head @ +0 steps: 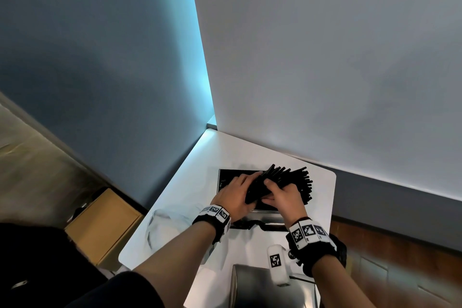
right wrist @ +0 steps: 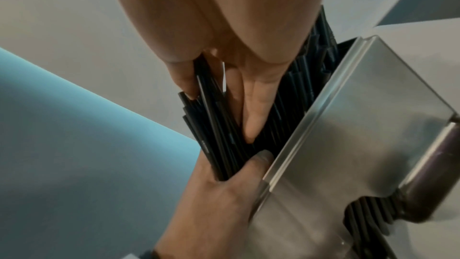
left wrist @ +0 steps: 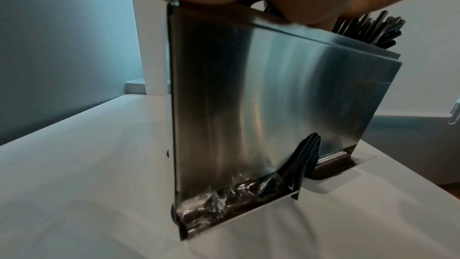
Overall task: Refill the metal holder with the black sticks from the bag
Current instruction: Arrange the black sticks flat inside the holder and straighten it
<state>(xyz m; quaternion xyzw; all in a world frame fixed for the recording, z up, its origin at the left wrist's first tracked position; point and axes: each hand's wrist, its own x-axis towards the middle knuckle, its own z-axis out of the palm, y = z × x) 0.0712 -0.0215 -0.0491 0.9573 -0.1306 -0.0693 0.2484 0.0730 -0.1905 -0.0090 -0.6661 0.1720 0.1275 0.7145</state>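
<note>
Both hands meet over the open top of the metal holder, which stands on the white table at about 6 o'clock of the head view. The left hand and the right hand, side by side and touching, each clasp the fanned bundle of black sticks, whose lower ends sit inside the holder while the upper ends splay toward 2 o'clock. More sticks show through the notch at the holder's base, and a crumpled clear plastic bag lies at 9 o'clock of the holder.

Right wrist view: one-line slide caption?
Both hands press a bundle of black sticks into the metal holder's open top.
</note>
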